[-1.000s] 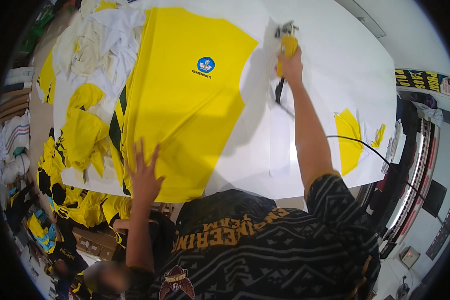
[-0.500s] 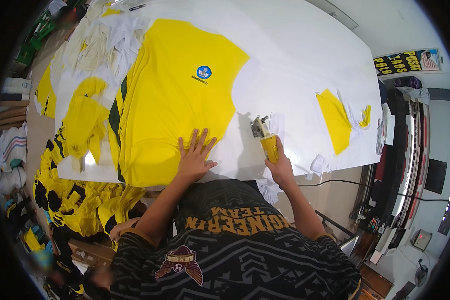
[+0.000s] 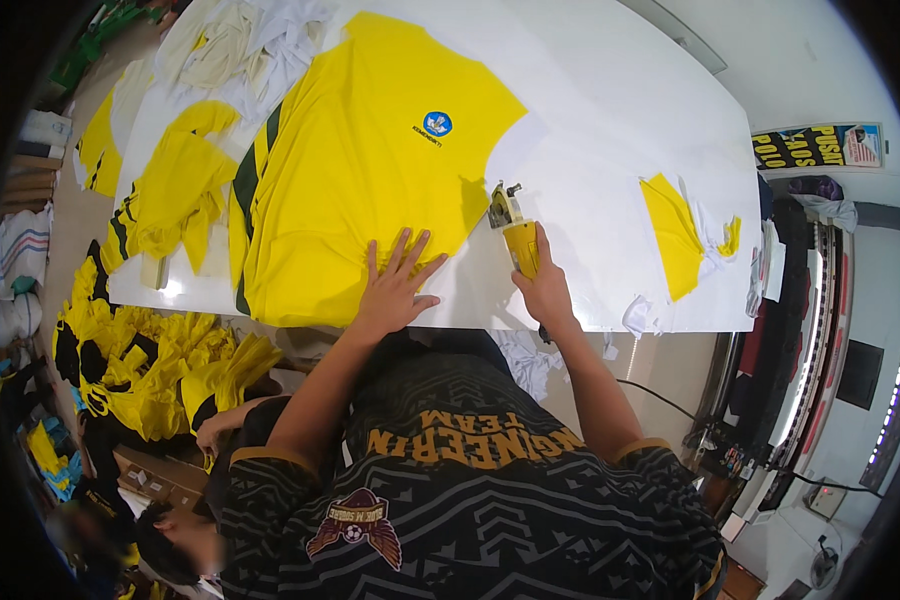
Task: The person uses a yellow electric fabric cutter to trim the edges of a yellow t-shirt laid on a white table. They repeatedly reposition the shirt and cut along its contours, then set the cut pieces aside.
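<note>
A yellow shirt panel point(image 3: 370, 170) with dark green stripes down its left side and a round blue emblem lies on the white table. Flat on its lower right part, my left hand point(image 3: 394, 290) presses with the fingers spread. My right hand point(image 3: 547, 295) grips a yellow electric fabric cutter point(image 3: 519, 245) from behind. The cutter's metal head point(image 3: 504, 207) is at the panel's right edge; whether its blade touches the cloth, I cannot tell.
Yellow and white offcuts point(image 3: 670, 235) lie on the right of the table point(image 3: 610, 130). Crumpled yellow pieces point(image 3: 185, 190) and white cloth point(image 3: 235, 45) cover its left side. A heap of yellow garments point(image 3: 145, 370) lies lower left, beside another person. A black cord point(image 3: 660, 395) trails right.
The cutter in my right hand has moved left and up to the panel's right edge. My left hand stays spread on the cloth. The whole view has shifted slightly.
</note>
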The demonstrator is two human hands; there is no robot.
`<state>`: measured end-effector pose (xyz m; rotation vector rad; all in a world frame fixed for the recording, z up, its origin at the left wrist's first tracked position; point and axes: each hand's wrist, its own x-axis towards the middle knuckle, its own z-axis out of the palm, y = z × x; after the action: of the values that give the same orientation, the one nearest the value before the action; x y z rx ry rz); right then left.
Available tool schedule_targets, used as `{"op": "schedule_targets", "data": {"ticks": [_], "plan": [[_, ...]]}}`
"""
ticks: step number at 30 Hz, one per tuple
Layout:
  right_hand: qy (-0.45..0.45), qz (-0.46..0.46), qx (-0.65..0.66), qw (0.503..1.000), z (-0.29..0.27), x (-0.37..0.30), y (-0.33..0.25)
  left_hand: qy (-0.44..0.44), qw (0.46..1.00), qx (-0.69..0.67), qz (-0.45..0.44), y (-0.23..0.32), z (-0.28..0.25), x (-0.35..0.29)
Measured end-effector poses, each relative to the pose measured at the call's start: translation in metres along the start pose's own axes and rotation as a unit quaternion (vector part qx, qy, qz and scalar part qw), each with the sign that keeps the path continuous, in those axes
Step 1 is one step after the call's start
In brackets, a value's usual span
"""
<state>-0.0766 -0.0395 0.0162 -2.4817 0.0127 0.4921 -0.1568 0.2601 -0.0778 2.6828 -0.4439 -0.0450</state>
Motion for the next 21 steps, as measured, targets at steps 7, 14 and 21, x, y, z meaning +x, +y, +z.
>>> {"op": "schedule_targets", "data": {"ticks": [7, 14, 21], "plan": [[0.020, 0.007, -0.009, 1.000, 0.006, 0.002, -0.011, 0.006, 1.000, -0.011, -0.001, 0.000, 0.000, 0.001], [0.035, 0.019, 0.028, 0.999, 0.017, 0.013, -0.025, -0.001, 1.000, -0.019, -0.011, 0.000, 0.004, 0.002], [0.076, 0.039, 0.020, 0.996, 0.040, 0.038, -0.034, -0.016, 0.999, -0.024, -0.014, 0.002, 0.002, 0.005]]}}
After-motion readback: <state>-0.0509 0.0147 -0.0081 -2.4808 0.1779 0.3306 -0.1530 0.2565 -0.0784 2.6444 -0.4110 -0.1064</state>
